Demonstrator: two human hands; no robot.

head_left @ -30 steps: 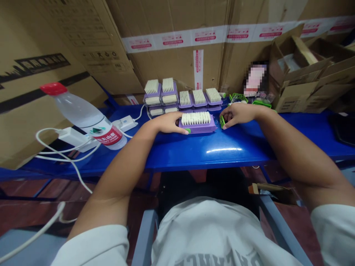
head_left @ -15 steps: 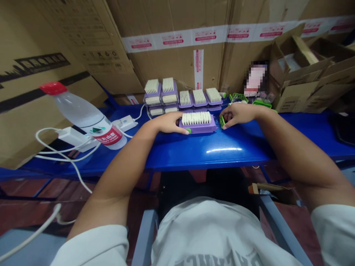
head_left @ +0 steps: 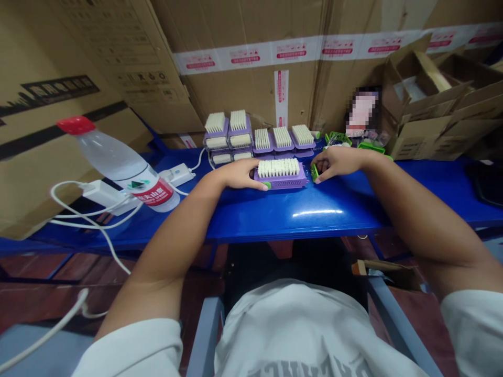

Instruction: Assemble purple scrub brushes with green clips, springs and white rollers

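Note:
My left hand [head_left: 245, 174] is closed round the left end of a purple brush [head_left: 288, 182] with pale bristles facing up. A bit of green shows by the thumb at that end. To the right, my right hand [head_left: 334, 161] pinches a small green plastic piece [head_left: 315, 173] between thumb and fingers, a short gap away from the brush's right end. Part of the green piece is hidden behind the fingers. Behind the hands, several more purple brushes [head_left: 282, 137] with white bristles stand in a row, some stacked at the left [head_left: 228, 137].
A water bottle [head_left: 129, 162] with a red cap leans at the left, beside white adapters [head_left: 104, 196] and cables on the blue table [head_left: 275, 220]. More green frames [head_left: 338, 139] lie behind my right hand. Cardboard boxes [head_left: 432, 104] stand at back right.

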